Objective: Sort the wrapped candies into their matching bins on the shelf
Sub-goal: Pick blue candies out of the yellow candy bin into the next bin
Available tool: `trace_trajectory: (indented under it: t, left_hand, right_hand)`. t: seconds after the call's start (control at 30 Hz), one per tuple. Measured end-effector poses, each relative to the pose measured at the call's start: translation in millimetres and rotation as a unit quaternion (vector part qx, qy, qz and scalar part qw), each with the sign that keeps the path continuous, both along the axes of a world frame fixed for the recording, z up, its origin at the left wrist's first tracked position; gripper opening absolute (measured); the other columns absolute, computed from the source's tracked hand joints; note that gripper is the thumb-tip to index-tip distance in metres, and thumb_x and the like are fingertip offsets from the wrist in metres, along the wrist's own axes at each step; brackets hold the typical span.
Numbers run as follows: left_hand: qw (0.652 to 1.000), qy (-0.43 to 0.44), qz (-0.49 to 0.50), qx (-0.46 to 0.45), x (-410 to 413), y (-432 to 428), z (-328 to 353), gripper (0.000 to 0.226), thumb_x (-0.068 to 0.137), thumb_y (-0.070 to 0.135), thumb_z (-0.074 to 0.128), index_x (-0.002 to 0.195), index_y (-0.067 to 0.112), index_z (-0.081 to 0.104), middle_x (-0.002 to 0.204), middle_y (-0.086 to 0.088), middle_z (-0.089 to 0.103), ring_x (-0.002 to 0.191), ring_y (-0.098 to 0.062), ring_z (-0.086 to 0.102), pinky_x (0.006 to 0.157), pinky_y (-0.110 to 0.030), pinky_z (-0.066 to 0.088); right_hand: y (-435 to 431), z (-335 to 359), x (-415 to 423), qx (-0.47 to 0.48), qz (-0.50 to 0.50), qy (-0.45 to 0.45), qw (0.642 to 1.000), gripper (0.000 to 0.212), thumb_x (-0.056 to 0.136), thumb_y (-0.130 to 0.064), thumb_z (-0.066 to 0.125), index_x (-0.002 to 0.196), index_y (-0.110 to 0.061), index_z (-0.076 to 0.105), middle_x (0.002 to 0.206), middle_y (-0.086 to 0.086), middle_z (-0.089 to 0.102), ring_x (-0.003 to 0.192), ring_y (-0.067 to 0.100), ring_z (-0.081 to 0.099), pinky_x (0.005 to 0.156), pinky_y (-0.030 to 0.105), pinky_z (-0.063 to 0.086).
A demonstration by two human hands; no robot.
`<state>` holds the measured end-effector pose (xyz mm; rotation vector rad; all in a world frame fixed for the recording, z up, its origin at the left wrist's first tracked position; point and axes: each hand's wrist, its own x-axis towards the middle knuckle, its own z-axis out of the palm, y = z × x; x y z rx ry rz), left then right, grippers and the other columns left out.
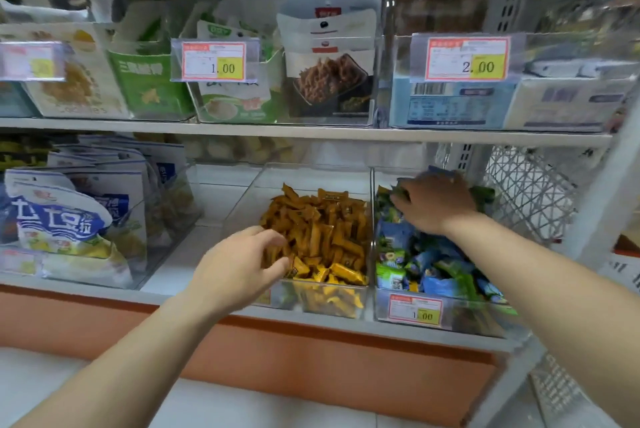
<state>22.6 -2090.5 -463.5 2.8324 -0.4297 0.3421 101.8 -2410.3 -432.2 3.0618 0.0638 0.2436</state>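
Two clear bins stand side by side on the lower shelf. The middle bin (pixel 360 303) holds several orange-wrapped candies (pixel 329 237). The right bin (pixel 464 320) holds blue and green wrapped candies (pixel 433 265). My left hand (pixel 239 265) reaches into the front left of the orange bin, its fingers curled among the orange candies; whether it holds one is hidden. My right hand (pixel 436 202) lies palm down deep in the right bin, with its fingertips on green wrappers (pixel 398 190) at the back.
Left of the bins a clear box holds blue-and-white snack bags (pixel 69 219). The upper shelf (pixel 311 133) carries snack packets and price tags just above my hands. A white wire basket (pixel 530 192) sits at the right, beside a shelf post.
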Motion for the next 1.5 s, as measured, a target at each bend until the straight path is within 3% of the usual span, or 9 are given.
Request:
trace_trajectory:
  t: [0.17, 0.37, 0.57, 0.77, 0.93, 1.13, 1.27, 1.4, 1.5]
  left_hand:
    - [0.994, 0.07, -0.036, 0.081, 1.4, 24.7, -22.3, 0.042, 0.09, 0.056, 0.054, 0.128, 0.039, 0.058, 0.13, 0.018, 0.061, 0.117, -0.01, 0.057, 0.09, -0.032, 0.051]
    - [0.996, 0.031, -0.074, 0.05, -3.4, 44.2, -43.5, 0.04, 0.094, 0.033, 0.058, 0.134, 0.035, 0.055, 0.124, 0.009, 0.064, 0.112, -0.015, 0.059, 0.09, -0.033, 0.05]
    - [0.998, -0.045, -0.027, 0.021, -2.2, 68.0, -51.1, 0.026, 0.091, 0.037, 0.062, 0.116, 0.031, 0.063, 0.109, 0.013, 0.061, 0.104, -0.012, 0.055, 0.074, -0.028, 0.047]
    - [0.999, -0.033, -0.036, 0.014, 0.8, 72.4, -53.9, 0.028, 0.09, 0.036, 0.065, 0.117, 0.031, 0.064, 0.109, 0.016, 0.064, 0.103, -0.008, 0.055, 0.075, -0.026, 0.049]
    - [1.0, -0.011, -0.029, 0.005, 4.2, 72.4, -51.2, 0.029, 0.088, 0.038, 0.067, 0.117, 0.03, 0.066, 0.11, 0.015, 0.066, 0.101, -0.006, 0.057, 0.078, -0.023, 0.048]
    - [0.999, 0.028, -0.003, -0.034, 8.9, 63.7, -35.0, 0.024, 0.088, 0.041, 0.066, 0.112, 0.037, 0.069, 0.105, 0.02, 0.071, 0.097, -0.002, 0.064, 0.082, -0.031, 0.055]
    - [0.999, 0.01, 0.016, -0.043, 10.8, 38.6, -30.1, 0.019, 0.087, 0.047, 0.062, 0.103, 0.038, 0.07, 0.089, 0.024, 0.069, 0.089, -0.001, 0.064, 0.076, -0.03, 0.056]
    - [0.996, 0.043, -0.014, -0.08, 10.9, 10.9, -28.4, 0.019, 0.088, 0.047, 0.063, 0.103, 0.038, 0.069, 0.079, 0.029, 0.062, 0.084, 0.005, 0.062, 0.077, -0.03, 0.057]
    - [0.991, 0.065, -0.028, -0.11, 13.4, -4.7, -27.4, 0.016, 0.089, 0.044, 0.065, 0.102, 0.036, 0.071, 0.08, 0.028, 0.063, 0.083, 0.007, 0.062, 0.078, -0.029, 0.057]
  right_hand:
    - [77.4, 2.1, -18.9, 0.064, 0.164, -0.109, 0.978, 0.05, 0.088, -0.06, 0.04, 0.122, -0.032, 0.063, 0.124, -0.003, 0.064, 0.114, 0.023, 0.057, 0.094, 0.038, 0.047]
    - [180.1, -36.3, -16.0, 0.218, 0.305, 0.317, 0.871, 0.03, 0.102, -0.021, 0.048, 0.128, -0.019, 0.063, 0.13, -0.003, 0.062, 0.117, 0.012, 0.056, 0.1, 0.029, 0.044]
    - [195.0, -47.7, 0.5, 0.254, 0.214, 0.464, 0.821, 0.037, 0.106, -0.034, 0.036, 0.123, -0.018, 0.064, 0.124, -0.005, 0.064, 0.106, 0.007, 0.059, 0.085, 0.019, 0.044]
    - [202.2, -56.0, -6.4, 0.209, 0.232, 0.499, 0.809, 0.052, 0.1, -0.053, 0.038, 0.141, -0.023, 0.05, 0.146, -0.006, 0.045, 0.13, 0.01, 0.038, 0.108, 0.032, 0.026]
    - [202.4, -65.4, -15.2, 0.134, 0.311, 0.36, 0.869, 0.029, 0.087, -0.034, 0.07, 0.111, -0.018, 0.063, 0.103, 0.005, 0.068, 0.089, 0.018, 0.061, 0.075, 0.029, 0.047]
    - [168.3, -37.1, -27.6, 0.302, 0.316, 0.269, 0.858, 0.032, 0.088, -0.021, 0.067, 0.121, -0.025, 0.068, 0.121, -0.014, 0.065, 0.113, -0.001, 0.058, 0.1, 0.022, 0.044]
    - [132.9, -20.3, -41.3, 0.359, 0.286, 0.161, 0.873, 0.026, 0.092, -0.018, 0.066, 0.112, -0.033, 0.071, 0.107, -0.025, 0.067, 0.1, -0.013, 0.06, 0.084, 0.009, 0.044]
    - [73.9, 2.7, -49.5, 0.294, 0.25, -0.038, 0.922, 0.026, 0.091, -0.014, 0.067, 0.107, -0.034, 0.073, 0.103, -0.023, 0.07, 0.094, -0.009, 0.06, 0.077, 0.0, 0.038]
    - [24.3, 11.0, -39.7, 0.2, 0.18, -0.188, 0.945, 0.029, 0.093, -0.007, 0.061, 0.114, -0.022, 0.074, 0.117, -0.004, 0.072, 0.109, 0.016, 0.063, 0.093, 0.022, 0.045]
